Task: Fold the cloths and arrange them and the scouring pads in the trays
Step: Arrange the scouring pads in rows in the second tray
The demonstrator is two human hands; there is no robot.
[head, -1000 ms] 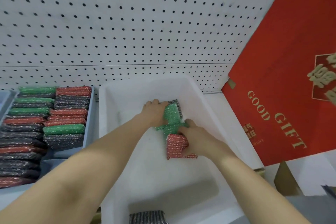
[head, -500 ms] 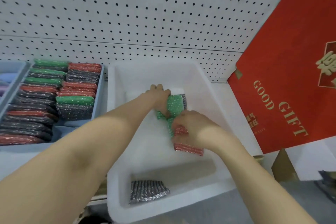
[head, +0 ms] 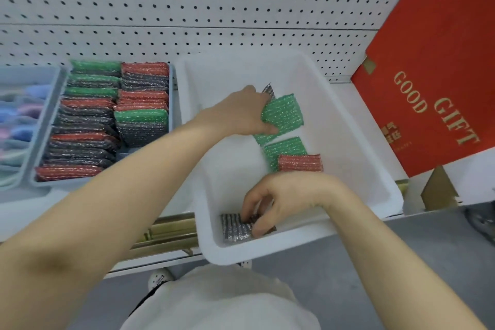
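A white tray (head: 356, 142) sits on the shelf in front of me. Inside it, my left hand (head: 241, 112) holds a green scouring pad (head: 284, 112) upright, with a silver pad (head: 268, 90) showing behind it. Below lie another green pad (head: 284, 149) and a red pad (head: 300, 163). At the tray's near end my right hand (head: 278, 195) pinches a silver-grey scouring pad (head: 234, 228) with curled fingers.
A grey tray (head: 172, 83) at the left is packed with rows of green, red and dark pads. Further left another tray (head: 40, 104) holds pastel cloths. A red "GOOD GIFT" box (head: 434, 67) leans at the right. Pegboard (head: 187, 2) backs the shelf.
My right hand left the red pad and moved down to the near end of the tray onto the silver-grey pad. My left hand stays on the green pad.
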